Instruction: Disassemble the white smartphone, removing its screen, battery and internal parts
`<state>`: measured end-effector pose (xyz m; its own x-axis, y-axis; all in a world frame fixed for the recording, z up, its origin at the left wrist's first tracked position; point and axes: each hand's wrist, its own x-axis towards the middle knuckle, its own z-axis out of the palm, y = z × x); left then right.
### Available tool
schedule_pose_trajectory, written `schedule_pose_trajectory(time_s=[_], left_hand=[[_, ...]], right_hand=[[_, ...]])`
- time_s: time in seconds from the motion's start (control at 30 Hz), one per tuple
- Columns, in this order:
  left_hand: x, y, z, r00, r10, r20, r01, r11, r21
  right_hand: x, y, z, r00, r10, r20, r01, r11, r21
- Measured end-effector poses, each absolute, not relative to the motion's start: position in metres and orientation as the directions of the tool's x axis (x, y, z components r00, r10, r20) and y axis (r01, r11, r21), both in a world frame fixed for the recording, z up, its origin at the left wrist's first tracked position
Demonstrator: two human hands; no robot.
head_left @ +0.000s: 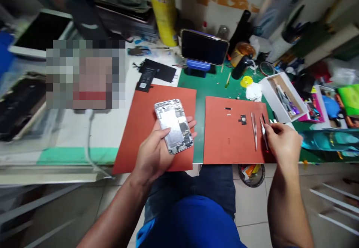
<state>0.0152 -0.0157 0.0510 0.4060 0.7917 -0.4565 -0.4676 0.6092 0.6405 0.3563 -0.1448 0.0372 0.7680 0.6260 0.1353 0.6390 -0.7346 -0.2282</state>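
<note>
Near the front edge of the worktop (215,87), the person's left hand (157,149) holds an opened phone body (174,126) just above a red mat (140,128), palm up, with the fingers (190,125) curled under its far side and the thumb pressed on its near long edge. The phone's silver inner frame and small dark parts face upward, and its length runs tilted from upper left to lower right. To the right, across a strip of green surface, lies a second red mat (224,136). The right hand (282,140) rests at that mat's right edge, its fingers (273,127) pinched closed on a thin tool (264,132); motion blur hides what kind of tool it is. Just beside it, lying free on the mat, is a pair of silver tweezers (254,130), pointing toward the back of the worktop. A few tiny dark parts (242,119) lie near the mat's far edge. Farther back, a dark-screened phone (204,47) stands on a blue holder (198,65), and a flat black component (157,71) lies toward the back left. A white open tray (267,93) of tools sits near the right side.
</note>
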Motion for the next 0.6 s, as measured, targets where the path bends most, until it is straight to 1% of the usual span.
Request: schedule_pose_trajectory(time_s=[0.13, 0.33, 0.47, 0.6], left_hand=[[0.012, -0.015, 0.049, 0.441, 0.786, -0.434, -0.502, 0.617, 0.606], [0.011, -0.014, 0.046, 0.475, 0.769, -0.427, -0.523, 0.637, 0.566], [0.011, -0.014, 0.048, 0.454, 0.768, -0.452, -0.533, 0.641, 0.553], [0.012, -0.012, 0.048, 0.439, 0.761, -0.479, -0.517, 0.649, 0.558]], right_hand=[[0.361, -0.147, 0.036, 0.762, 0.633, 0.139, 0.647, -0.731, -0.218], [0.343, -0.148, 0.052, 0.767, 0.626, 0.139, 0.641, -0.739, -0.208], [0.329, -0.152, 0.059, 0.763, 0.628, 0.150, 0.645, -0.728, -0.234], [0.319, -0.157, 0.059, 0.772, 0.603, 0.204, 0.636, -0.717, -0.285]])
